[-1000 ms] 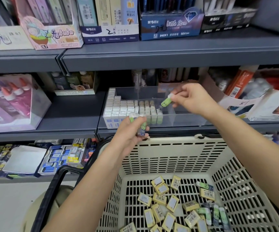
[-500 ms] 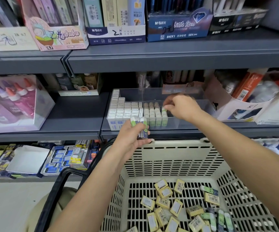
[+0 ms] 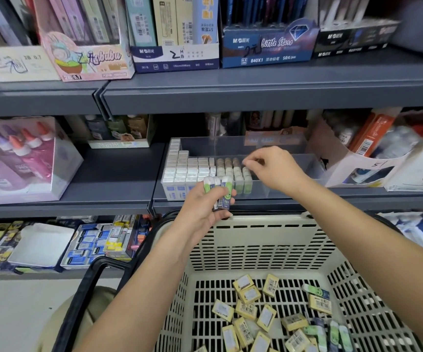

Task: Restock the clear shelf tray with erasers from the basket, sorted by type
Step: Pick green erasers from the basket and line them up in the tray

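Fingers: left hand [image 3: 202,209] clamps green erasers [image 3: 227,189]; right hand [image 3: 275,172] bunched over clear tray [image 3: 277,190] (hold unclear).

Item: person, seen from own head camera. Left hand [image 3: 202,212] and right hand [image 3: 274,171]: both bare, fingers and wrists uncovered. Left forearm [image 3: 149,288] and right forearm [image 3: 357,235]: bare along the whole visible length, wrist to lower frame edge. Khaki garment [image 3: 101,303]: plain tan cloth with no print, over a rounded form at lower left. Only a small patch shows, so its cut cannot be told.
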{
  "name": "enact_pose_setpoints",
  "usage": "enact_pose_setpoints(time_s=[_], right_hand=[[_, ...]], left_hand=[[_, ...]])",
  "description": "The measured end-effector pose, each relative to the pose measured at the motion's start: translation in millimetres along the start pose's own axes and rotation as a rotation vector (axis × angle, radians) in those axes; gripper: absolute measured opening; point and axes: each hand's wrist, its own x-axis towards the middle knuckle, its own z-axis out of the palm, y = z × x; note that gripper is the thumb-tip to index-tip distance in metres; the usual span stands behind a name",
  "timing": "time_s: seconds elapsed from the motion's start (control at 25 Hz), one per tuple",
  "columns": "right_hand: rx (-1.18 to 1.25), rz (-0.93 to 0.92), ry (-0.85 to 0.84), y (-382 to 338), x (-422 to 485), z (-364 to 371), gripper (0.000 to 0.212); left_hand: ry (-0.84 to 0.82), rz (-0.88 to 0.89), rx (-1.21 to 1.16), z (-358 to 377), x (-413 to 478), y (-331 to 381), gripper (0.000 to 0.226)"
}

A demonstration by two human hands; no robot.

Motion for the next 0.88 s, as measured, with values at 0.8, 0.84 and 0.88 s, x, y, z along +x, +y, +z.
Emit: enact_pose_setpoints(time_s=[0.8,0.84,0.88], right_hand=[[0.245,0.184,0.051,13,26,-23,0.022],[0.200,0.182,0.016,12,29,-17,0.021],[0.145,0.174,-0.020,12,32,-11,0.020]], left_hand=[[0.066,0.179,0.259,-4,7,-4,0.026],[0.066,0.196,0.270,-5,7,-5,0.020],[0.066,0.207,0.283,-5,7,-7,0.014]])
